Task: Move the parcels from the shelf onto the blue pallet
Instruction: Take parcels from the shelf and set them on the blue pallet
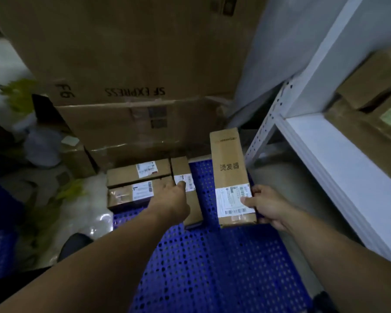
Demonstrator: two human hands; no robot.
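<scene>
As the right hand point(266, 205) clamps the near end of the long parcel point(229, 168), thumb pressed flat on its white shipping label and fingers wrapped round the right edge, that box points away from the person over the blue pallet point(201, 267). Printed Chinese characters face up on it. Whether its underside touches the grid cannot be told from this angle.

Over to the left hand point(169, 197): it is stretched out onto the narrow parcel point(180, 167), which lies lengthwise on the pallet just beside the long one, a strip of blue grid showing between them. One fingertip sits on the narrow parcel's label. The hand is seen from the back, so whether the fingers hook round an edge or merely rest there cannot be told.

Against the narrow parcel's left side, two more boxes lie crosswise at the pallet's far left corner: the farther crosswise parcel point(127, 175) and the nearer crosswise parcel point(120, 196), long edges together, labels up.

Behind them rises a big SF EXPRESS carton point(133, 53), stacked on a taped carton point(140, 123). On the right, the white metal shelf point(325, 150) carries brown shelf parcels point(375, 80), blurred. On the floor at left, crumpled clear plastic film point(93, 220) and blurred green leaves point(20, 96).
</scene>
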